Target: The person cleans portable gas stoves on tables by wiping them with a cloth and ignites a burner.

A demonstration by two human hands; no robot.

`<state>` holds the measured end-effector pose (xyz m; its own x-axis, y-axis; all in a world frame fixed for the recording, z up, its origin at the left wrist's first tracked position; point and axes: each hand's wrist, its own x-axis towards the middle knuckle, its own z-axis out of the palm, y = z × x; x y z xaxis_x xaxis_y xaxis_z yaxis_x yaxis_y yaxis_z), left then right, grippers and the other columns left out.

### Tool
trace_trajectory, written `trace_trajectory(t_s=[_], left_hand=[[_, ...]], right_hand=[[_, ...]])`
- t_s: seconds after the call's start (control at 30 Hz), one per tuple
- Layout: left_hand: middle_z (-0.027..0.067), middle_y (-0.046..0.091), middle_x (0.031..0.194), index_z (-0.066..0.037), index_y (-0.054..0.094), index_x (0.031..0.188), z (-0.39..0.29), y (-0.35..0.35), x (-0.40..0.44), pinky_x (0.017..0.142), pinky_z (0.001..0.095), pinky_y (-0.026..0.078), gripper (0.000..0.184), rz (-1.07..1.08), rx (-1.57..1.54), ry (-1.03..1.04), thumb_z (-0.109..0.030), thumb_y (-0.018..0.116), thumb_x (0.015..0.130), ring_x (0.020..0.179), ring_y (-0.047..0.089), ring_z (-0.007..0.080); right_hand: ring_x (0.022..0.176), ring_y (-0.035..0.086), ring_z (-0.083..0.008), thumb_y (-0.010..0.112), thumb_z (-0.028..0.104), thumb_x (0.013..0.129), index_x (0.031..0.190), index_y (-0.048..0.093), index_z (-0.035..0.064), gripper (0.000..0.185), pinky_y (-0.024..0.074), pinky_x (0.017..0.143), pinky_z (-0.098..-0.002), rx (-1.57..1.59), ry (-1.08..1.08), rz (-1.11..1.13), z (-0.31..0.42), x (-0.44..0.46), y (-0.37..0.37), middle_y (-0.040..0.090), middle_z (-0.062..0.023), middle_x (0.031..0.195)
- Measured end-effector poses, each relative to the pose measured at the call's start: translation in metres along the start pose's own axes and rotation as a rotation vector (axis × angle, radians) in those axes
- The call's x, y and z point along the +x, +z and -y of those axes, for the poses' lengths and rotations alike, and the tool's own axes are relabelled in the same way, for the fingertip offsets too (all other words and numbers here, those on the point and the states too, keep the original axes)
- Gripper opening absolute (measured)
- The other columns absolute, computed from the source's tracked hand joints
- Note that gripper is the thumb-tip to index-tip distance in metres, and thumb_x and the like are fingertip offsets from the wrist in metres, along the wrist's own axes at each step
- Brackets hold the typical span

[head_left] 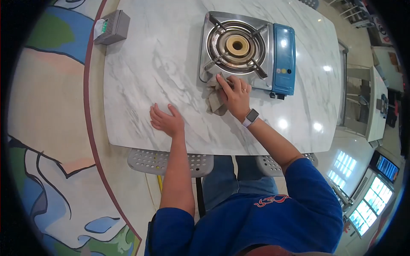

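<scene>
A portable gas stove with a steel top, a round brass-coloured burner and a blue side panel rests on the marble-patterned table. My right hand, with a watch at the wrist, presses a crumpled grey-brown cloth against the stove's near left corner. Part of the cloth hangs down onto the table. My left hand lies on the tabletop to the left, fingers spread, holding nothing.
A grey tissue box stands at the table's far left corner. Two perforated grey stools are at the near edge, on either side of my legs. A painted wall runs along the left.
</scene>
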<state>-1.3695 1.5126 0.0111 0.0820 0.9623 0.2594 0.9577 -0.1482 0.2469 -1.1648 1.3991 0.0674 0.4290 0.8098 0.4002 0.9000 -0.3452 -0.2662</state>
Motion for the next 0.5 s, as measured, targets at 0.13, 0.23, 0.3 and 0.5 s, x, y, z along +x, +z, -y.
trace_trajectory(t_s=[0.13,0.23,0.3,0.5], left_hand=[[0.0139,0.044,0.133,-0.007,0.045,0.127,-0.002,-0.001,0.0,0.103,0.0517,0.026,0.049,-0.012,0.013,0.012,-0.036,0.053,0.088,0.127,0.039,0.0287],[0.0136,0.044,0.133,-0.008,0.047,0.126,-0.003,0.0,0.001,0.102,0.0513,0.027,0.049,-0.037,0.016,0.016,-0.036,0.054,0.087,0.126,0.039,0.0288],[0.0132,0.044,0.132,-0.008,0.047,0.125,-0.001,0.001,0.001,0.102,0.051,0.027,0.048,-0.046,0.025,0.032,-0.037,0.054,0.087,0.125,0.04,0.0287],[0.0109,0.043,0.132,-0.009,0.045,0.127,0.0,0.001,-0.001,0.102,0.0498,0.027,0.049,-0.059,0.027,0.057,-0.039,0.052,0.089,0.123,0.04,0.0275]], right_hand=[[0.089,0.05,-0.0233,0.068,0.015,0.073,0.123,0.058,0.0182,0.051,0.0373,0.075,-0.0376,0.105,0.039,0.029,0.005,-0.006,-0.006,0.052,-0.0046,0.1],[0.081,0.051,-0.0242,0.067,0.012,0.072,0.116,0.062,0.0155,0.044,0.0397,0.07,-0.0372,0.417,0.02,0.139,0.007,-0.021,-0.02,0.054,-0.0058,0.09],[0.076,0.052,-0.025,0.067,0.011,0.071,0.112,0.064,0.0138,0.041,0.0405,0.066,-0.0377,0.454,0.063,-0.013,0.007,-0.03,-0.038,0.053,-0.0065,0.084],[0.069,0.053,-0.0283,0.064,0.01,0.074,0.113,0.063,0.0125,0.039,0.0426,0.061,-0.0395,0.18,0.322,-0.141,-0.032,-0.03,-0.055,0.053,-0.0094,0.078]])
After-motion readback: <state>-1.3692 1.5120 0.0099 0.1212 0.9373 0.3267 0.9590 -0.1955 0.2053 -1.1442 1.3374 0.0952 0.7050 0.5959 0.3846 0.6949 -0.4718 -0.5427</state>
